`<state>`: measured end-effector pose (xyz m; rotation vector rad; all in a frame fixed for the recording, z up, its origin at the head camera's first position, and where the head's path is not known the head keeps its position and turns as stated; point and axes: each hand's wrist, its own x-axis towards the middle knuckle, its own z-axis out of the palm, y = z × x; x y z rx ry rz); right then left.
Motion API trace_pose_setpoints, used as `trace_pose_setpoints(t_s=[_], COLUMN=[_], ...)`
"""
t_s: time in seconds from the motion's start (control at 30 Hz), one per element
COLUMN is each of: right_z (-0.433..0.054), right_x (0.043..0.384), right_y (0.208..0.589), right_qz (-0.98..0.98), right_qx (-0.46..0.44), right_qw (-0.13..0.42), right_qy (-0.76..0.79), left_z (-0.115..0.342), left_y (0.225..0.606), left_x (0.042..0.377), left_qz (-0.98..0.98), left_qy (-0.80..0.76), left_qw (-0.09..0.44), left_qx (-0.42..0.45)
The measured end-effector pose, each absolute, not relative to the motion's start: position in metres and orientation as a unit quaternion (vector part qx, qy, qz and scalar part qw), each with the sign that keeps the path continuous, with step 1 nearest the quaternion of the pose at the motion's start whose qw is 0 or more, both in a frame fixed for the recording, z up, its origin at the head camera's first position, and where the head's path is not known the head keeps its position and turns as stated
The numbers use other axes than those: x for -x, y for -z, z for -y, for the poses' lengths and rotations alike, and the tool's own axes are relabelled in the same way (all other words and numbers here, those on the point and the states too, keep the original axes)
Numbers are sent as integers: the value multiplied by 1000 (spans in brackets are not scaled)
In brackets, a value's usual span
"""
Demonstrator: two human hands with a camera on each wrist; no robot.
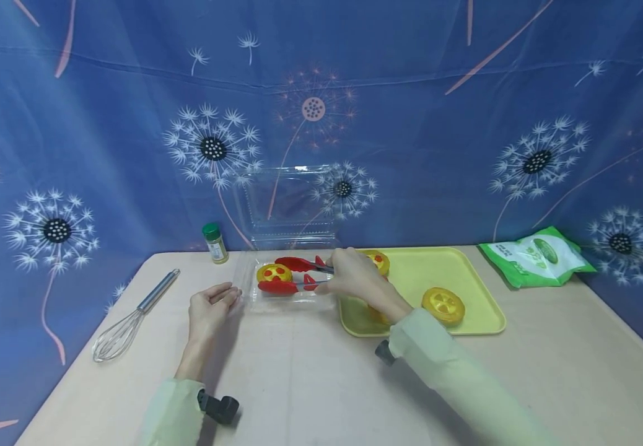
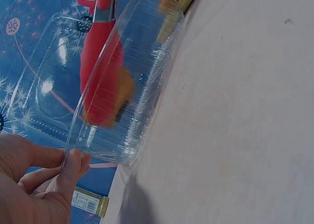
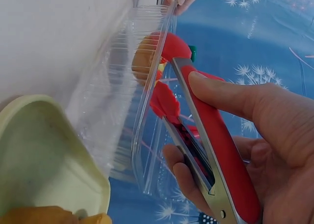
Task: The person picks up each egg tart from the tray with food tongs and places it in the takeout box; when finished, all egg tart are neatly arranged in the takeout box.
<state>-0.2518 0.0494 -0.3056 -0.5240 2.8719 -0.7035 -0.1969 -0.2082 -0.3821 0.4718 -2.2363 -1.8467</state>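
Note:
In the left wrist view, my left hand (image 2: 44, 180) pinches the rim of a clear plastic clamshell box (image 2: 142, 111) between thumb and fingers. My right hand (image 3: 274, 121) grips red-and-steel tongs (image 3: 216, 145), thumb along one arm and fingers around the other. Inside the box base, the red tong heads stand on either side of a yellow tart with red pieces on top (image 1: 273, 273). The box's lid (image 1: 293, 186) stands raised behind it, toward the curtain. In the left wrist view a tong head covers much of the tart.
A pale yellow tray (image 1: 427, 263) lies right of the box. It bears a yellow tart (image 1: 443, 305) and others partly behind my right arm. A green-and-white bag (image 1: 539, 257) is at far right, a green-capped shaker (image 1: 215, 243) at back left, a whisk (image 1: 134, 317) at left.

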Motion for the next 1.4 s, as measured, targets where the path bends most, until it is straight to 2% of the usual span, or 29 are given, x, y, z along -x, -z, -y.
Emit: trace_pose_setpoints(t_s=[0.8, 1.0, 1.4], right_z=[-22, -28, -58], right_x=[272, 275, 272], right_y=[309, 311, 308], right_qz=[-951, -948, -937], right_qx=[202, 196, 213], right_qw=[103, 114, 103], right_qy=[212, 222, 258], left_z=[210, 209, 208], left_y=[382, 384, 384], left_x=[202, 201, 196], left_qz=[744, 738, 747], left_qy=[640, 647, 637], left_qw=[103, 103, 102], left_qx=[-162, -158, -161])
